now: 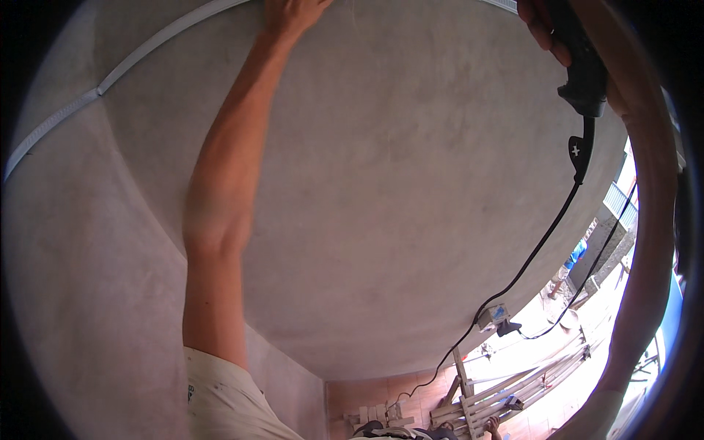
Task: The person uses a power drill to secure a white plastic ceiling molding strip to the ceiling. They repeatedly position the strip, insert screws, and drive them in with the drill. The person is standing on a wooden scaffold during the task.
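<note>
My left arm reaches up along a grey plastered wall [411, 183]. My left hand [293, 13] is at the upper edge of the view, near a white trim strip [172, 31]; its fingers are mostly cut off. At the upper right, my right hand [540, 33] is closed around the black handle of a corded power tool [583, 73]. The working end of this tool lies outside the view. From the handle's base a black cord [539, 260] with a flat black tag [576, 152] hangs down past a wall box [493, 317] towards the floor.
A black plug [507, 328] sits at the wall box, with a second cable leading right. Below stands a slatted wooden structure [524, 389] on a tiled floor [359, 391]. Another person's hand [493, 424] shows low down. Farther right, someone in blue [577, 253] is outside in bright light.
</note>
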A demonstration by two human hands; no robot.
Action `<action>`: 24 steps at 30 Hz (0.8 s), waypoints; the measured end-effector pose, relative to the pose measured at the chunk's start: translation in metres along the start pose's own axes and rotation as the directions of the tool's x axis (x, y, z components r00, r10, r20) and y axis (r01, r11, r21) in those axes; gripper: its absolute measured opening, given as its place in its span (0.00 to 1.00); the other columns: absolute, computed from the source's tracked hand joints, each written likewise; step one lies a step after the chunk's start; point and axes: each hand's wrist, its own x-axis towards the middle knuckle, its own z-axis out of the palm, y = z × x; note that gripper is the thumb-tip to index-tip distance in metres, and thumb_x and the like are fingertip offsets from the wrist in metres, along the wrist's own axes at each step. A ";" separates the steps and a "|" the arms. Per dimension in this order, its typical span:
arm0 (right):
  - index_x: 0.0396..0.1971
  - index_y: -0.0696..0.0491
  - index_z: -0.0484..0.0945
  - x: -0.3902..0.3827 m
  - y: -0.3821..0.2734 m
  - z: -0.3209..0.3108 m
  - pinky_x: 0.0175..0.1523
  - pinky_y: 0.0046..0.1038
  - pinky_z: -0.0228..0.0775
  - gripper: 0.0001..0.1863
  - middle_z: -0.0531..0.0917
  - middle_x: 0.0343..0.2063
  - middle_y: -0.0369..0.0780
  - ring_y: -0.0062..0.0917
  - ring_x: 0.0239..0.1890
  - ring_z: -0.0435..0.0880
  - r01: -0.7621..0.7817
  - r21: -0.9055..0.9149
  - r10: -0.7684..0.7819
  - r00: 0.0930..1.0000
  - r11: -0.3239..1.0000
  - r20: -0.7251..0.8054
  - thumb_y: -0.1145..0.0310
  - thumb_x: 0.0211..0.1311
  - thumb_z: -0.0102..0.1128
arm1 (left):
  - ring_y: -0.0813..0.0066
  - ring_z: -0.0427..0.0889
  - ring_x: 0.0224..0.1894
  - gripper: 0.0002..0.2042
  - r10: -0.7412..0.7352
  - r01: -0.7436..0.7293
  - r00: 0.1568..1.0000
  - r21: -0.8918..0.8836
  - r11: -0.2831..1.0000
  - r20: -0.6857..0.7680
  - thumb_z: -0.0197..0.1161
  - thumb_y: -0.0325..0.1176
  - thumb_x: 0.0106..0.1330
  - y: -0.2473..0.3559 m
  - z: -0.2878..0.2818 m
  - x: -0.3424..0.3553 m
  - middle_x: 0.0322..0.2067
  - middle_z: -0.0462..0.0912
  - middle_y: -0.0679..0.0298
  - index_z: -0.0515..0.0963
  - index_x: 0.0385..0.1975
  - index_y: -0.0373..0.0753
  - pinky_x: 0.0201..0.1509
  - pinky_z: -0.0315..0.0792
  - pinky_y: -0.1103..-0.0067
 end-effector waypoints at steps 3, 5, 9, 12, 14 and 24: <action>0.23 0.58 0.78 0.001 0.019 0.005 0.13 0.20 0.63 0.19 0.77 0.11 0.39 0.19 0.07 0.72 0.087 0.095 -0.088 0.996 0.992 0.007 0.56 0.61 0.67 | 0.56 0.84 0.44 0.21 0.039 -0.039 0.999 0.012 0.999 0.029 0.70 0.54 0.59 -0.005 -0.004 -0.002 0.42 0.83 0.61 0.84 0.41 0.44 0.45 0.77 0.61; 0.23 0.58 0.78 0.001 0.025 0.005 0.13 0.20 0.63 0.19 0.77 0.11 0.39 0.19 0.07 0.72 0.110 0.123 -0.113 0.993 0.986 0.018 0.56 0.61 0.67 | 0.56 0.84 0.44 0.21 0.069 -0.069 0.997 0.017 0.997 0.021 0.70 0.54 0.60 -0.004 -0.003 -0.005 0.42 0.83 0.62 0.84 0.42 0.44 0.45 0.77 0.61; 0.24 0.58 0.78 0.001 0.013 -0.002 0.13 0.20 0.63 0.19 0.77 0.12 0.39 0.19 0.08 0.72 0.076 0.113 -0.081 0.996 0.991 0.048 0.56 0.61 0.66 | 0.56 0.84 0.43 0.21 0.096 -0.096 0.995 0.002 0.995 -0.025 0.70 0.54 0.60 -0.005 -0.004 -0.004 0.41 0.83 0.63 0.84 0.42 0.43 0.44 0.77 0.61; 0.24 0.58 0.78 0.000 0.013 -0.004 0.13 0.20 0.63 0.19 0.77 0.12 0.39 0.19 0.08 0.72 0.059 0.116 -0.067 0.996 0.992 0.066 0.56 0.61 0.66 | 0.57 0.85 0.42 0.21 0.110 -0.108 0.993 0.045 0.993 -0.049 0.71 0.54 0.59 -0.005 0.000 -0.003 0.41 0.83 0.63 0.83 0.42 0.43 0.43 0.78 0.62; 0.24 0.58 0.78 -0.003 0.011 -0.004 0.13 0.20 0.63 0.19 0.77 0.12 0.39 0.19 0.08 0.73 0.045 0.102 -0.052 0.996 0.994 0.075 0.56 0.61 0.66 | 0.57 0.85 0.41 0.21 0.112 -0.107 0.990 0.062 0.992 -0.086 0.71 0.54 0.58 -0.004 0.008 -0.004 0.40 0.83 0.63 0.83 0.42 0.43 0.42 0.78 0.62; 0.25 0.58 0.78 0.000 0.017 -0.010 0.13 0.19 0.64 0.19 0.77 0.12 0.39 0.19 0.08 0.73 -0.004 0.120 -0.008 0.995 0.993 0.101 0.55 0.61 0.66 | 0.61 0.85 0.40 0.19 0.118 -0.114 0.988 0.045 0.993 -0.104 0.73 0.52 0.56 -0.001 0.013 -0.006 0.39 0.84 0.66 0.85 0.38 0.44 0.42 0.78 0.65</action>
